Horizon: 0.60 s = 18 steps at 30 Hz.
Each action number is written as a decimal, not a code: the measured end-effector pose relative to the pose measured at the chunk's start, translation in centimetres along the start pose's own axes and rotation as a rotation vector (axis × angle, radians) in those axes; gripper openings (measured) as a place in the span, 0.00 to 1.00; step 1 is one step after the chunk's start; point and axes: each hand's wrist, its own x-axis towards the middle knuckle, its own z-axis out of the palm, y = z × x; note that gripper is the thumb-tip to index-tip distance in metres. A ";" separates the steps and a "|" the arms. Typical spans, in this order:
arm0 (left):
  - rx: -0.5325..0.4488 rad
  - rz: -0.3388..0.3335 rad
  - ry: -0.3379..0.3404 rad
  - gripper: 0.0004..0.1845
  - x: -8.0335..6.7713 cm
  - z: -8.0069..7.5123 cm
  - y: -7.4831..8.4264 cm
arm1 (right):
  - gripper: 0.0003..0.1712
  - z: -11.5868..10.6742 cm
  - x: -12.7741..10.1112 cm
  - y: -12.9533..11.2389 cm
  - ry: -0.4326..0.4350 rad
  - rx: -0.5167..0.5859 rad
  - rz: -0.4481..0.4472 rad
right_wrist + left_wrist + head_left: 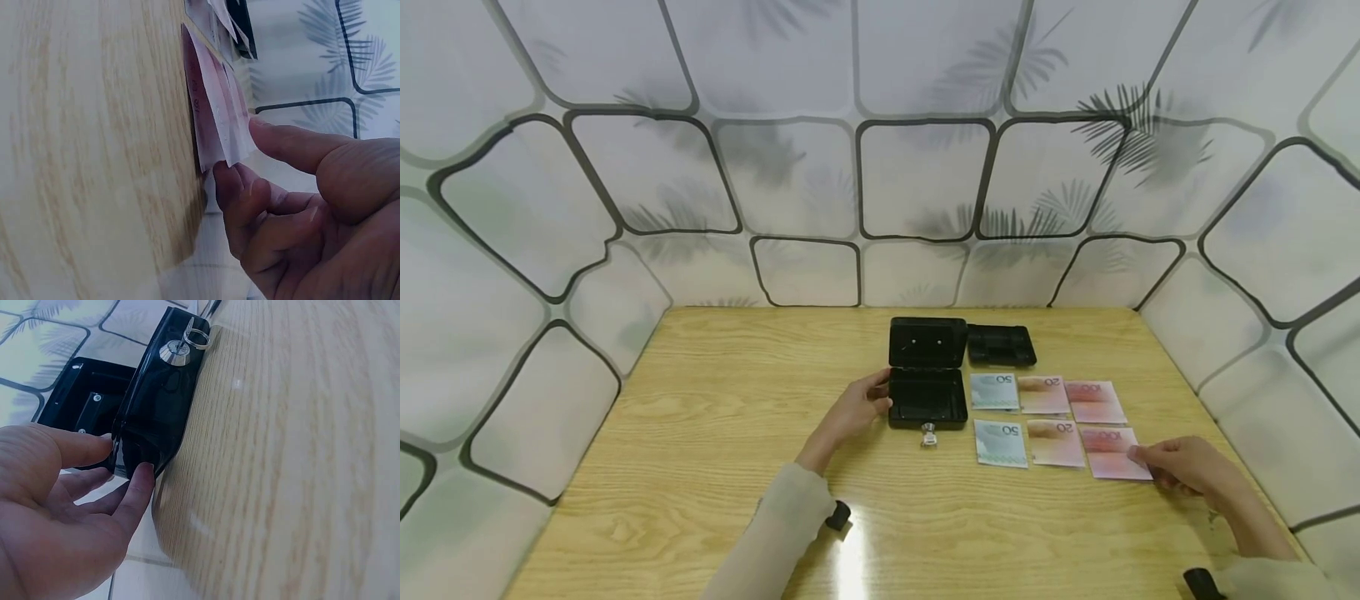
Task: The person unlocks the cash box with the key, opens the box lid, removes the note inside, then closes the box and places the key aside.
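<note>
A black cash box (927,402) stands open mid-table, its lid (927,342) upright and a key (928,435) in the front lock. My left hand (878,397) touches the box's left wall with straight thumb and fingers (140,484). To the right of the box lie two rows of banknotes: 50 (1001,442), 20 (1056,442), 100 (1108,452) in the near row. My right hand (1144,457) pinches the right edge of the near 100 note (212,119) between thumb and curled forefinger. That edge is lifted off the wood.
A black plastic tray insert (1000,344) lies behind the notes, right of the lid. The wooden table (715,433) is walled on three sides by a leaf-patterned screen (917,175). The far row of notes (1045,394) lies flat.
</note>
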 end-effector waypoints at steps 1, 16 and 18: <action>-0.003 -0.002 0.000 0.31 0.0 0.0 0.0 | 0.25 -0.1 0.0 0.0 0.011 -0.009 0.003; 0.011 -0.002 0.000 0.31 0.1 -0.1 0.0 | 0.37 -1.2 1.2 -4.4 0.089 -0.011 -0.105; 0.006 -0.005 0.000 0.31 0.1 -0.1 0.0 | 0.35 -1.1 1.8 -5.2 0.084 0.013 -0.137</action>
